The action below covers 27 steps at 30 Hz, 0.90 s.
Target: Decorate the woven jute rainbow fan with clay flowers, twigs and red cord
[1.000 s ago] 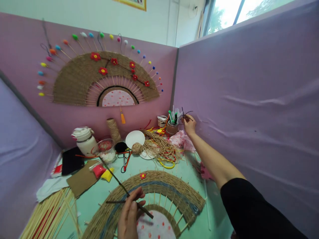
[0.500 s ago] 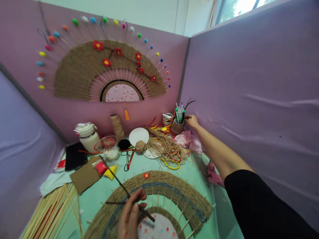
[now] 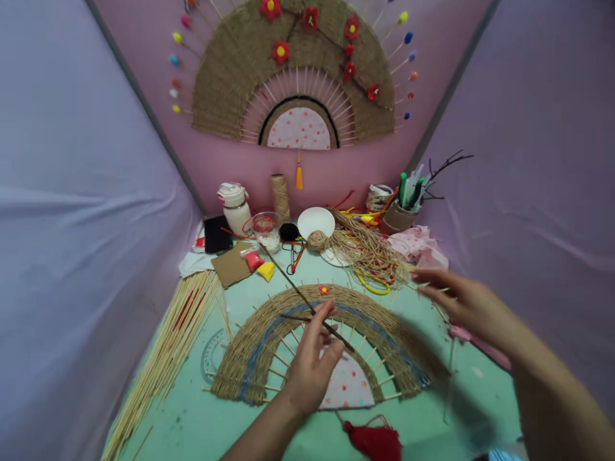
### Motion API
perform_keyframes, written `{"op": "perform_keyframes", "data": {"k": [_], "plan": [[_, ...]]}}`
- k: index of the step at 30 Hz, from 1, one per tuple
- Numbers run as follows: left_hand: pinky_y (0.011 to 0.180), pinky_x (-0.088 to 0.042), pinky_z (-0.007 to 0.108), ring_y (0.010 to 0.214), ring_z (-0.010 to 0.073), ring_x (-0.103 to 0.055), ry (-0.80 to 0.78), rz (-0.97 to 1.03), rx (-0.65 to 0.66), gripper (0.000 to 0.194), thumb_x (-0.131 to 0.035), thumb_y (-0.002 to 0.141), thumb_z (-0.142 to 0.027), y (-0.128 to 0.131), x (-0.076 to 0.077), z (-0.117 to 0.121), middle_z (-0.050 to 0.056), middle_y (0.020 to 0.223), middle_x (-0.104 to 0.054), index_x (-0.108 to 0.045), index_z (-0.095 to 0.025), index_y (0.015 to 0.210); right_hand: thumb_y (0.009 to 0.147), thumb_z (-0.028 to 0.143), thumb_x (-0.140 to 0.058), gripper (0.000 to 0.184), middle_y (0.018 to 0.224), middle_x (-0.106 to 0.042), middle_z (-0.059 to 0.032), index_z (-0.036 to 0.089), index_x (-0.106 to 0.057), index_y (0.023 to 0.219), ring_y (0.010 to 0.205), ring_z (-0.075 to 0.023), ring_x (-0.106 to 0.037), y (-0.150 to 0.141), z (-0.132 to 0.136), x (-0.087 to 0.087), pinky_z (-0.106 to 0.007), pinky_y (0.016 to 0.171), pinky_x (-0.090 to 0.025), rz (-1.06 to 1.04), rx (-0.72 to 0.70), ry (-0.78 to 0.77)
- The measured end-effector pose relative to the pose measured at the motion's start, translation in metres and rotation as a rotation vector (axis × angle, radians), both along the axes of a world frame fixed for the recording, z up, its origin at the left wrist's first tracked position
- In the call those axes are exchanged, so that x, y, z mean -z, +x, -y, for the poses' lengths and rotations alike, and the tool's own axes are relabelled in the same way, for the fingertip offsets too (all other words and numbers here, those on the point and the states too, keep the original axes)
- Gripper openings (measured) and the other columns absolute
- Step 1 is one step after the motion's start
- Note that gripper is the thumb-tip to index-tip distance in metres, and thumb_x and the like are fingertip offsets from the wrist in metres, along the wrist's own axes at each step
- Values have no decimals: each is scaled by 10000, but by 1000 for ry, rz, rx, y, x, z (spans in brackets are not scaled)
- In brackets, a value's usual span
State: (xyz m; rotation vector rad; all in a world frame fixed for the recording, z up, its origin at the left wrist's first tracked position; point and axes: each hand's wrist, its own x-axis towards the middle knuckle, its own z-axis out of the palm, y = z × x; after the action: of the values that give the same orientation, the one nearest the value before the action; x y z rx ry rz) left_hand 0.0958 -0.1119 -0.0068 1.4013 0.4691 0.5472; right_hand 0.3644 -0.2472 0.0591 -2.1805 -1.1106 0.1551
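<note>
A bundle of thin bamboo sticks [image 3: 166, 355] lay along the left edge of the mint-green table [image 3: 202, 422], fanned out toward the near corner. Behind it, near the pink back wall, sat a black pouch [image 3: 216, 234], a piece of brown cardboard [image 3: 233, 264], a white lidded bottle [image 3: 234, 206] and a clear glass bowl [image 3: 265, 229]. In the middle of the table lay the half-round woven fan [image 3: 269, 342], jute with a blue band, its bare spokes showing around a dotted pink centre. The left hand [image 3: 312, 365] rested over that centre, its fingers pinched around a thin dark twig [image 3: 300, 294] that slanted up and away across the weave toward the bowl. A red tassel [image 3: 375, 440] lay just below the fan's lower edge. Further back, a loose tangle of jute cord [image 3: 368, 253] spread beside a white plate [image 3: 316, 221], and a cup of pens and dark branches [image 3: 401, 214] stood by the right wall. The right hand [image 3: 468, 304] hovered above the fan's right end, blurred, fingers loosely extended; whether it gripped anything could not be told.
</note>
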Motion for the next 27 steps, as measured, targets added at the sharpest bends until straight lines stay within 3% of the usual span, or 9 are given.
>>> {"op": "perform_keyframes", "data": {"k": [2, 4, 7, 10, 14, 16, 19, 22, 27], "plan": [[1161, -312, 438, 1466, 295, -277, 69, 19, 131, 740, -571, 897, -513, -1, 5, 5, 106, 1606, -289, -292, -254, 1531, 884, 414, -613, 265, 1015, -744, -83, 262, -698, 1084, 851, -241, -696, -62, 5, 10, -386, 764, -565, -10, -235, 8], [1196, -250, 449, 1506, 285, -168, 104, 23, 214, 807, -565, 895, -533, -1, 9, 10, 88, 1643, -185, -196, -262, 1560, 908, 367, -610, 253, 1069, -715, -91, 238, -677, 1115, 991, -247, -658, -108, 1, 23, -398, 863, -548, 46, -379, 43], [1219, -193, 457, 1516, 275, -127, 110, 16, 275, 849, -548, 895, -552, 1, 12, 18, 71, 1655, -133, -117, -276, 1572, 938, 258, -576, 168, 995, -687, -93, 192, -669, 1062, 918, -233, -632, -139, -6, 41, -385, 804, -542, 115, -383, 62], [1223, -177, 469, 1517, 276, -127, 105, 10, 301, 832, -553, 894, -548, 1, 10, 22, 63, 1656, -130, -132, -300, 1568, 952, 199, -534, 138, 900, -659, -84, 168, -667, 969, 853, -230, -612, -139, -8, 54, -376, 758, -529, 166, -351, 54], [1210, -219, 470, 1513, 283, -139, 230, -113, 300, 658, -620, 881, -455, -8, 3, 26, 54, 1640, -191, -389, -325, 1483, 959, 192, -514, 150, 904, -649, -93, 154, -659, 947, 845, -233, -607, -122, -1, 60, -369, 756, -522, 227, -276, -11], [1178, -295, 445, 1463, 269, -290, 320, -181, 286, 498, -613, 896, -379, -15, 1, 27, 79, 1559, -372, -528, -297, 1379, 962, 196, -511, 160, 920, -652, -98, 151, -664, 976, 874, -240, -606, -112, 3, 62, -371, 781, -519, 272, -238, -44], [1051, -438, 379, 1202, 221, -578, 462, -237, 262, 283, -559, 925, -294, -23, 0, 25, 94, 1258, -653, -650, -239, 1188, 953, 202, -532, 157, 922, -654, -99, 150, -679, 977, 886, -253, -594, -98, 8, 64, -377, 791, -510, 344, -188, -127], [920, -498, 336, 1023, 198, -649, 586, -259, 194, 201, -526, 939, -264, -26, 0, 21, 77, 1054, -721, -683, -215, 1055, 936, 191, -557, 139, 909, -652, -94, 151, -689, 946, 865, -258, -581, -90, 12, 64, -371, 761, -501, 394, -158, -215], [847, -513, 311, 954, 186, -661, 684, -249, 67, 176, -507, 941, -228, -20, -1, 12, 71, 991, -724, -678, -201, 967, 951, 207, -538, 160, 910, -646, -86, 162, -691, 959, 879, -252, -587, -83, 21, 63, -361, 777, -487, 364, -117, -249]]}}
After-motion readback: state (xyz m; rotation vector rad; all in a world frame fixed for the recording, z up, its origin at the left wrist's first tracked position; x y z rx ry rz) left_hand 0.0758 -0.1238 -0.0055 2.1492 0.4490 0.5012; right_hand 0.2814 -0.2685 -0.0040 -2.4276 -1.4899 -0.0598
